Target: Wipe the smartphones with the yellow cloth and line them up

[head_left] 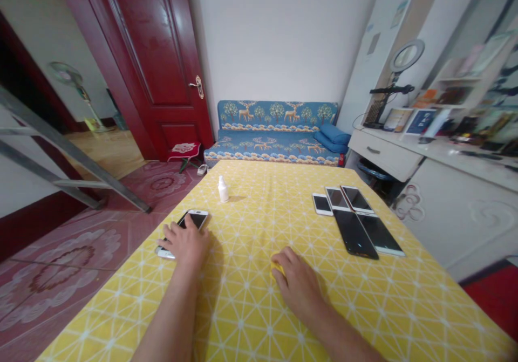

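My left hand [185, 240] lies over a white phone [196, 218] near the left edge of the table, fingers curled down onto it. My right hand [297, 281] rests on the yellow patterned tablecloth [259, 319] at the middle. Its fingers press on a small yellow thing [276, 268], a cloth or sponge, mostly hidden under them. A small white bottle [223, 189] stands upright beyond the left hand.
Several phones lie side by side on the right of the table: a white one [322, 203], two more behind, and two larger dark ones [355, 233]. Beyond the table stand a blue sofa [275, 135], a red door [154, 65] and a white dresser [445, 189] at right.
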`<control>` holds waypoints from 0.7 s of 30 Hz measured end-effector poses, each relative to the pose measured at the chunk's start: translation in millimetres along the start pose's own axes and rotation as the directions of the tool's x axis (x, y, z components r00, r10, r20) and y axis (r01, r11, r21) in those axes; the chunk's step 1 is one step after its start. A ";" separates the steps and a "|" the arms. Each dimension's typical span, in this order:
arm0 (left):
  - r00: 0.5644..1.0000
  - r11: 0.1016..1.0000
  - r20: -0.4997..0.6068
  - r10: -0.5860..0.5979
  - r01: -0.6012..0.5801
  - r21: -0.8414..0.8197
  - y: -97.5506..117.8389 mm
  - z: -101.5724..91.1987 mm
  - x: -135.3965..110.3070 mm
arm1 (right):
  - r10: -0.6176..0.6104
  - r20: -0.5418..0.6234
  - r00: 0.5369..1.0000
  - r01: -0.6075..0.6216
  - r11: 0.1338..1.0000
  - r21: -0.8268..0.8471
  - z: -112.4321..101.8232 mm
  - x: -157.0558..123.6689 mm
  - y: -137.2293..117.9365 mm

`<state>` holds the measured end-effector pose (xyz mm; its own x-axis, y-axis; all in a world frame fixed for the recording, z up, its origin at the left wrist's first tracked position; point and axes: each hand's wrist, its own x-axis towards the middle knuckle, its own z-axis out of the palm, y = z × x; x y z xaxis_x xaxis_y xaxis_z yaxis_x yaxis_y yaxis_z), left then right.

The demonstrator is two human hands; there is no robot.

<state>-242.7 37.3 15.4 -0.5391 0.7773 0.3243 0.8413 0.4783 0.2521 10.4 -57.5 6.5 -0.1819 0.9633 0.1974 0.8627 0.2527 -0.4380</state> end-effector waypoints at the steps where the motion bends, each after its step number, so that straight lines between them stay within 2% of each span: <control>1: 0.996 0.998 0.070 -0.046 0.044 0.033 -4.4 -0.3 3.7 | -0.001 -0.012 1.000 0.001 1.000 0.019 1.4 -0.8 0.8; 3: 0.979 0.994 0.184 -0.092 0.079 0.072 -9.9 -0.6 9.3 | -0.004 -0.025 1.000 0.006 0.998 0.063 3.8 -2.3 2.8; 5: 0.970 0.993 0.226 -0.092 0.074 0.087 -11.6 -1.4 11.9 | -0.005 -0.034 0.999 0.009 0.995 0.103 5.3 -3.1 5.0; 10: 0.981 0.994 0.184 -0.062 0.044 0.103 -8.1 -8.6 8.5 | -0.042 -0.006 0.999 0.042 0.981 0.187 -2.5 -4.9 7.4; 15: 0.977 0.992 0.189 -0.100 0.084 0.089 -5.0 -20.3 6.8 | -0.130 0.042 0.991 0.112 0.948 0.297 -14.3 -8.0 8.5; 17: 0.967 0.994 0.235 -0.098 0.082 0.077 -5.9 -24.1 8.4 | -0.113 0.015 0.993 0.102 0.938 0.330 -11.9 -7.4 11.2; 21: 0.940 0.998 0.336 -0.059 0.045 0.049 -10.1 -26.0 12.4 | 0.004 -0.068 0.998 0.023 0.923 0.383 1.0 -4.4 16.2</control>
<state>-258.9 31.5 40.5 -0.5428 0.8397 -0.0168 0.8170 0.5325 0.2213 24.7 -57.6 -2.3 -0.1460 0.9557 0.2554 0.6114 0.2902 -0.7362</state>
